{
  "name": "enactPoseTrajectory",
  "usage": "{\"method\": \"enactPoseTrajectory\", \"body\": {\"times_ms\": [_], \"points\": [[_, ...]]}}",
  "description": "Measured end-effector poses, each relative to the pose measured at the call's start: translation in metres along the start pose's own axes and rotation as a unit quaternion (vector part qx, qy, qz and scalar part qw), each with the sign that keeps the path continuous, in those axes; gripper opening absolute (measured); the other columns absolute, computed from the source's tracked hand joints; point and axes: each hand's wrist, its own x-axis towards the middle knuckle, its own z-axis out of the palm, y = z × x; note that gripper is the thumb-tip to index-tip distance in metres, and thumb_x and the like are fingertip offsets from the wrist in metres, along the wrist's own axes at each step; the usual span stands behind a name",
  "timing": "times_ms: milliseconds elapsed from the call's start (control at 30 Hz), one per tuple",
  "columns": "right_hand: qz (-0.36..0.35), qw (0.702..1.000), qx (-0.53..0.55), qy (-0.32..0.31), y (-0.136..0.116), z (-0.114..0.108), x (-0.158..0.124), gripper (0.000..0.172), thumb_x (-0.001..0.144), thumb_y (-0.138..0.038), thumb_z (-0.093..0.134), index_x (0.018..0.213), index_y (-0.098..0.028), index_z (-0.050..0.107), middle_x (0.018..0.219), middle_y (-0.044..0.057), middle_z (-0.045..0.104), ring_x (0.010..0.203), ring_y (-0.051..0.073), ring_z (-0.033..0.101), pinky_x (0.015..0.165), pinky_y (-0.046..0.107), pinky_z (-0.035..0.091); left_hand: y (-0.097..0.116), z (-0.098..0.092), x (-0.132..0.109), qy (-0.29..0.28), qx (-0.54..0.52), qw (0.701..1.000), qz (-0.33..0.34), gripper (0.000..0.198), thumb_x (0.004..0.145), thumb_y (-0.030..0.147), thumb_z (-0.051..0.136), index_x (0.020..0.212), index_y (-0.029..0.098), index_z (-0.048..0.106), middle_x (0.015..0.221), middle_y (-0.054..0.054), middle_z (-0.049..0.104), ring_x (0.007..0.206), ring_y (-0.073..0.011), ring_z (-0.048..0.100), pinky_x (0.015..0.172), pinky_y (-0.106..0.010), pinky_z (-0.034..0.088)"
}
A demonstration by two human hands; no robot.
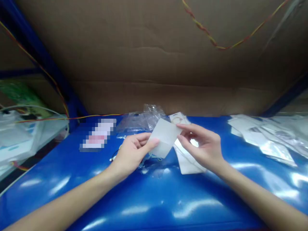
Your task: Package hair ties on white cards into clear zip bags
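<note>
My left hand pinches a small, translucent white square card or sheet between thumb and fingers, above the blue table. At the card's right corner are the thumb and index finger of my right hand, closed on its edge. Beneath my right hand lie white cards, partly hidden by it. A white card with a hang hole lies just behind. Light blue cord shows under the held card, and a thin dark cord with a white end lies beside my left hand.
Clear plastic bags lie at the back of the blue table. A blurred-out pale strip is to the left. Several packets in clear wrap spread at right. Cardboard rises behind, with a red-yellow twisted wire hanging across.
</note>
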Motion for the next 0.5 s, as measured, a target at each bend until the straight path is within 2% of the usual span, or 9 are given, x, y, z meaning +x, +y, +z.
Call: {"method": "enactPoseTrajectory", "body": {"times_ms": [167,333,433,500], "points": [[-0.055,0.995,-0.058,-0.062,-0.0002,-0.0017,-0.0015,0.028,0.090,-0.017,0.071,0.118,-0.022,0.072,0.085,0.002,0.069,0.064,0.014,0.056,0.058,0.029,0.048,-0.0039,-0.0008,0.0006,-0.022,-0.009,1.000,-0.021,0.043,0.081,0.039,0.082,0.116,0.015,0.078,0.095,-0.010,0.083,0.079,-0.0262,0.078,0.073,-0.032,0.061],[-0.084,0.991,-0.077,-0.067,-0.0005,-0.0021,0.0003,0.019,0.092,-0.018,0.069,0.110,-0.022,0.073,0.092,0.005,0.072,0.063,0.014,0.056,0.058,0.030,0.048,-0.0075,-0.0010,0.0013,-0.021,-0.007,0.999,-0.027,0.044,0.081,0.040,0.081,0.117,0.015,0.078,0.095,-0.011,0.083,0.081,-0.0268,0.078,0.070,-0.031,0.062],[-0.116,0.986,-0.089,-0.074,-0.0009,-0.0020,0.0012,0.015,0.092,-0.017,0.069,0.106,-0.022,0.074,0.093,0.005,0.071,0.070,0.015,0.061,0.062,0.029,0.051,-0.0060,-0.0009,0.0014,-0.025,-0.003,0.999,-0.033,0.047,0.080,0.041,0.082,0.118,0.014,0.077,0.095,-0.011,0.083,0.080,-0.0264,0.078,0.066,-0.029,0.061],[-0.129,0.984,-0.097,-0.081,-0.0013,-0.0013,0.0009,0.019,0.092,-0.018,0.069,0.111,-0.021,0.072,0.096,0.006,0.071,0.078,0.017,0.064,0.067,0.030,0.054,-0.0039,-0.0004,0.0008,-0.028,0.000,0.999,-0.037,0.048,0.079,0.041,0.083,0.118,0.014,0.077,0.094,-0.011,0.083,0.077,-0.0255,0.077,0.063,-0.027,0.059]]}}
